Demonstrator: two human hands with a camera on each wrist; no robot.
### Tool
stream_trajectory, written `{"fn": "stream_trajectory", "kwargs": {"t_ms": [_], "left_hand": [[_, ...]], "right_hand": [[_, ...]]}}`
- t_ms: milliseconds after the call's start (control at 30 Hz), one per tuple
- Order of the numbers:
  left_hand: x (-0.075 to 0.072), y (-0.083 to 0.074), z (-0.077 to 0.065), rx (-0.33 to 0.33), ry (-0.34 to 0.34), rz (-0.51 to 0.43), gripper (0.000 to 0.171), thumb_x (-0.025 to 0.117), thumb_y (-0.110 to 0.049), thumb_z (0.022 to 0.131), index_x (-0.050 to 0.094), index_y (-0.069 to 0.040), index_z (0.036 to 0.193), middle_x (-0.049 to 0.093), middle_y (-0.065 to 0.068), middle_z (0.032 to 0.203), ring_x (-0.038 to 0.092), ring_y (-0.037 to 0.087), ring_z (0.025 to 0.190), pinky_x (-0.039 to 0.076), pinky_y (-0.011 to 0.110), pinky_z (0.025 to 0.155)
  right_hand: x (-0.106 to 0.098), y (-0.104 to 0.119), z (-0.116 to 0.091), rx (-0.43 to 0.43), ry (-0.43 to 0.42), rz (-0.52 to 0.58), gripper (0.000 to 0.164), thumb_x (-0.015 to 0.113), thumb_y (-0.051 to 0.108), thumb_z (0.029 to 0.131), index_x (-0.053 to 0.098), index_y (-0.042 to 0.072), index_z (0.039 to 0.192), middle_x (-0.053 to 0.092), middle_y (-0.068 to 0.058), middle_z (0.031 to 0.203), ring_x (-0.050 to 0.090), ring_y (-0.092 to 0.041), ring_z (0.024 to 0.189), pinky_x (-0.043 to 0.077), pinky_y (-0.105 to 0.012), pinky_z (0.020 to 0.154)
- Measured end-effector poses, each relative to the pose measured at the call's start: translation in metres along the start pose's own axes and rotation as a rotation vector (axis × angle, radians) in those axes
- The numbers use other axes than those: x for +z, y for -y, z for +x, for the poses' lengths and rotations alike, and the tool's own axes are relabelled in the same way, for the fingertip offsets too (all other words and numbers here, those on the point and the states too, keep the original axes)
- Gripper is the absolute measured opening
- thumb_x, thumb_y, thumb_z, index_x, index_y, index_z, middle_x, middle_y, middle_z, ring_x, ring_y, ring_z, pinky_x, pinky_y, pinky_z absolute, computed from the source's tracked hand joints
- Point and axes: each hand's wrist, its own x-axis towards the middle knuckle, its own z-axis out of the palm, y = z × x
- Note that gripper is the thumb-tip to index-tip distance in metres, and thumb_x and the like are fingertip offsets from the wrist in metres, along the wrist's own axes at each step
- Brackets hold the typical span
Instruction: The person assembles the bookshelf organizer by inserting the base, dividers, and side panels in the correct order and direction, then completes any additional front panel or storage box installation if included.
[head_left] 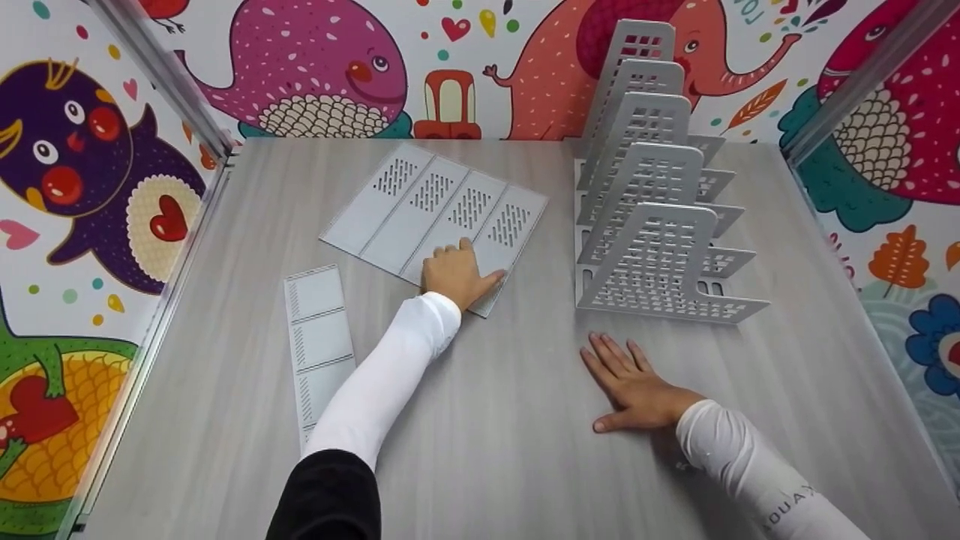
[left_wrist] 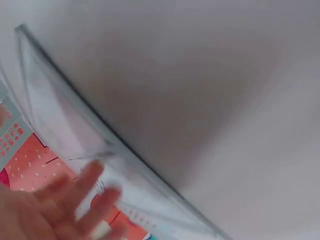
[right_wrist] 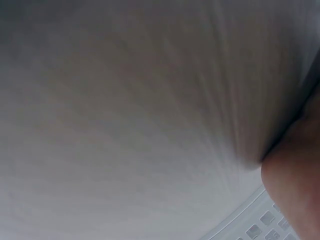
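Directly beneath and beyond the nearer left hand (head_left: 454, 276), whose relaxed fingers pinch nothing, lies the slotted panel (head_left: 429, 220), its longer axis seemingly slanting from far left to near right, well apart from the right hand (head_left: 639, 393), spread on the bench (head_left: 517, 450) before the upright rack (head_left: 645, 262).

A person's left arm (head_left: 382, 382) stretched forward, the left grip (head_left: 454, 274) palm down with fingers loosely bent and thumb angled out to the side. The right arm (head_left: 750, 461) slanted inward, the right grip (head_left: 636, 388) flat, its fingers straight and spread.
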Motion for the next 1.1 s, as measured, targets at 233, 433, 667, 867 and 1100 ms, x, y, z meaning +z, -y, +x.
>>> {"fn": "stream_trajectory", "kwargs": {"t_ms": [233, 433, 667, 867, 1100], "left_hand": [[0.011, 0.008, -0.003, -0.059, 0.341, -0.114, 0.123, 0.056, -0.085, 0.062, 0.009, -0.019, 0.154, 0.009, 0.033, 0.155, 0.010, 0.051, 0.144, 0.020, 0.065, 0.112], [-0.003, 0.026, -0.005, 0.079, 0.414, -0.138, 0.111, 0.066, -0.067, 0.071, 0.014, -0.014, 0.154, 0.011, 0.038, 0.152, 0.009, 0.055, 0.142, 0.018, 0.058, 0.117], [-0.024, 0.047, 0.000, 0.140, 0.502, -0.131, 0.115, 0.079, -0.052, 0.066, 0.012, -0.016, 0.153, 0.008, 0.035, 0.154, 0.006, 0.054, 0.143, 0.019, 0.058, 0.116], [-0.037, 0.057, -0.005, 0.150, 0.630, -0.149, 0.117, 0.085, -0.032, 0.064, 0.008, -0.022, 0.151, -0.004, 0.029, 0.157, -0.004, 0.046, 0.146, 0.015, 0.068, 0.112], [-0.040, 0.078, -0.013, 0.144, 0.673, -0.072, 0.116, 0.082, -0.011, 0.064, 0.005, -0.022, 0.149, -0.009, 0.024, 0.158, -0.005, 0.041, 0.148, 0.015, 0.071, 0.109]], "right_hand": [[0.007, 0.003, 0.001, -0.024, 0.013, 0.032, 0.110, 0.066, 0.060, 0.075, 0.011, 0.003, 0.152, -0.002, -0.025, 0.159, -0.004, -0.040, 0.148, -0.015, -0.049, 0.114], [0.005, 0.001, -0.001, 0.014, 0.027, 0.017, 0.112, 0.066, 0.062, 0.074, 0.011, 0.005, 0.152, -0.003, -0.023, 0.160, -0.005, -0.039, 0.148, -0.014, -0.050, 0.115], [-0.005, -0.001, 0.001, 0.007, -0.005, -0.010, 0.111, 0.068, 0.059, 0.073, 0.012, 0.004, 0.152, -0.001, -0.023, 0.159, -0.002, -0.041, 0.147, -0.007, -0.059, 0.113], [-0.005, -0.002, 0.000, 0.010, -0.004, -0.015, 0.112, 0.067, 0.061, 0.073, 0.012, 0.003, 0.152, -0.001, -0.024, 0.159, -0.001, -0.042, 0.147, -0.007, -0.058, 0.113], [0.002, -0.001, -0.002, -0.019, -0.040, 0.002, 0.109, 0.066, 0.060, 0.075, 0.014, 0.002, 0.151, 0.002, -0.026, 0.158, 0.000, -0.041, 0.147, -0.010, -0.051, 0.114]]}}
